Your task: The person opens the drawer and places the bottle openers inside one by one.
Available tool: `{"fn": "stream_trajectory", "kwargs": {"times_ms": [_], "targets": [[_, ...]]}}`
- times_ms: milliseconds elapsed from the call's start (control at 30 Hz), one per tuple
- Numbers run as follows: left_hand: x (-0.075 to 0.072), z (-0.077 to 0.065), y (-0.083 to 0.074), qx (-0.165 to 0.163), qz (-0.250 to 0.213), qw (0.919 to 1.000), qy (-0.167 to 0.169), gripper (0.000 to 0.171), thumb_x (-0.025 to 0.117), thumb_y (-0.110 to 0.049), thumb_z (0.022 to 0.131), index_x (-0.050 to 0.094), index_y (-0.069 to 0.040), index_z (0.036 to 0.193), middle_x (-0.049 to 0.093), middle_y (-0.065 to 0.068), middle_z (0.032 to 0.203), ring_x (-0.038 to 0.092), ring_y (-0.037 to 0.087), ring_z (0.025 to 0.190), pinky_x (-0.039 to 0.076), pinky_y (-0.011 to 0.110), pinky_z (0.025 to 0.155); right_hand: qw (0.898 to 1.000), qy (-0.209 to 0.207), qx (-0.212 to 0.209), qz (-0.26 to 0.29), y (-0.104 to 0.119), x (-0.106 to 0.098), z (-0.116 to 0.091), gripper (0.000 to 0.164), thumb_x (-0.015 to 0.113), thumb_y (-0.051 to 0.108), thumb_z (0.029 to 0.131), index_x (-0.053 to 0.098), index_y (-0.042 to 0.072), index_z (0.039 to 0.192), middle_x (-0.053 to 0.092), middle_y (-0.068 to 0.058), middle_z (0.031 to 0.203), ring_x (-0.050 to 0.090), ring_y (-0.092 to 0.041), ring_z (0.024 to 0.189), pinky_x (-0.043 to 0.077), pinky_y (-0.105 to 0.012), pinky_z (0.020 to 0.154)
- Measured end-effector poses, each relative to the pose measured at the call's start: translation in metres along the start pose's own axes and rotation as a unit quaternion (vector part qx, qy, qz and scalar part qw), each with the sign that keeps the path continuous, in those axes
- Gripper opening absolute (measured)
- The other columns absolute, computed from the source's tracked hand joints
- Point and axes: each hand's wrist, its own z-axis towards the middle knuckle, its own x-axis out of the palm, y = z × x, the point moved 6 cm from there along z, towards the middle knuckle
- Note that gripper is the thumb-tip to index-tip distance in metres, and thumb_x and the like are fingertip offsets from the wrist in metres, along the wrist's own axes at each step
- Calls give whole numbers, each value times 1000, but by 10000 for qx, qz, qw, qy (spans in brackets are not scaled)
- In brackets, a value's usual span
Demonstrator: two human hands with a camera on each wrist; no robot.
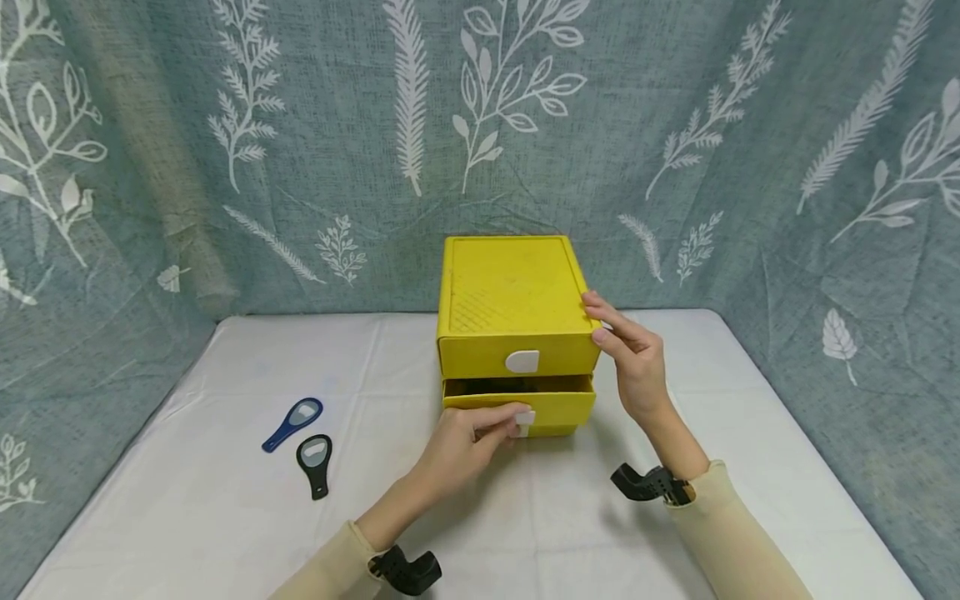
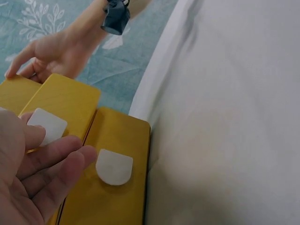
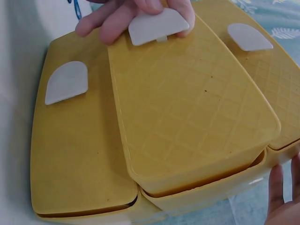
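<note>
A person in two pale sleeves (image 1: 727, 533) works with both hands at one yellow cabinet (image 1: 517, 279), which stands on a white cloth (image 1: 247, 358) just right of centre in the head view. Three drawers are stacked in it, each with one white handle. The top drawer (image 1: 472, 357) sits closed; its handle (image 1: 522, 361) is untouched. The middle drawer (image 1: 566, 407) juts out part-way, a dark gap above its front; what lies inside is too dark to tell. The bottom drawer (image 3: 75, 150) is beneath it, its handle (image 2: 114, 168) clear in both wrist views.

The left hand (image 1: 457, 450), reaching in from the lower left of the frame, pinches the middle handle (image 3: 158, 28) between thumb and fingers. The right hand (image 1: 637, 362), at right of centre, rests spread against the cabinet's upper right edge, fingers along the side and thumb near the front corner, pinching nothing.

Two paddle-shaped tools lie at left of centre, near each other but apart, well clear of the cabinet: one blue tool (image 1: 292, 424), tilted toward the upper right, and one black tool (image 1: 318, 477) just below it, handle down. Two black wrist mounts (image 1: 647, 483), one per arm, show at the bottom. One teal curtain (image 1: 337, 150) with white leaf prints fills the top of the frame.
</note>
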Motion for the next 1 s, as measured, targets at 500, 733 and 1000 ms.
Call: {"fn": "stream_trajectory", "kwargs": {"times_ms": [500,733,1000], "targets": [[-3,14,9,-82,26,9997,-225,28,60,-1,97,71,-9,121,74,6,96,71,16,83,56,27,67,9999,33,28,-111,1,0,-1,30,54,-6,95,65,-6,123,54,-17,138,36,-33,138,31,-44,111],[-1,17,10,-238,-184,9992,-245,29,58,-4,99,70,-12,124,74,5,101,71,17,87,57,33,69,9998,23,102,-159,1,-3,3,30,55,-5,95,65,-6,124,55,-17,138,36,-33,138,31,-43,111],[-1,6,14,-600,-757,9945,-416,33,55,-9,102,65,-18,132,72,6,104,69,26,84,57,45,62,9996,10,264,-122,1,-3,5,30,55,-6,95,67,-4,123,55,-16,137,36,-32,138,30,-43,111]]}}
